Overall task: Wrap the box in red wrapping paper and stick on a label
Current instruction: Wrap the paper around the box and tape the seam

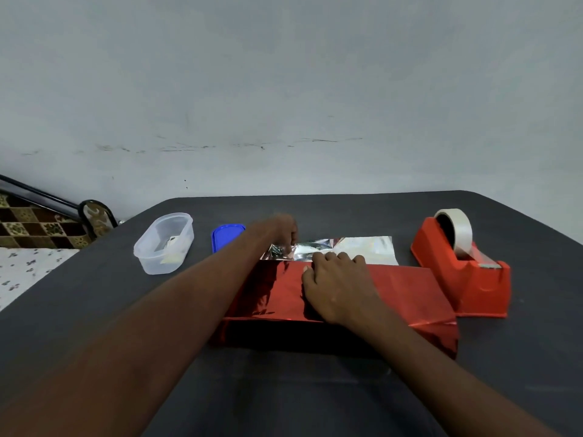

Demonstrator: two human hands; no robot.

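Dark grey table (94, 310), matte top, rounded far corners, set against a pale wall. On it, left to right: clear plastic container (163, 244), open, small items inside, indistinct; blue lid (225, 236), flat, just beside the container; box wrapped in red wrapping paper (347, 298), centre, the paper's silver underside spread flat on the tabletop beyond it; red tape dispenser (463, 272) with a pale tape roll, just right of the box.

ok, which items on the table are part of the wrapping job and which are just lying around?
In use:
- red wrapping paper over the box, silver underside showing at the far edge
- left hand pinching the far flap
- right hand pressing on top
- red tape dispenser

Lying about:
- clear plastic tub
- blue lid
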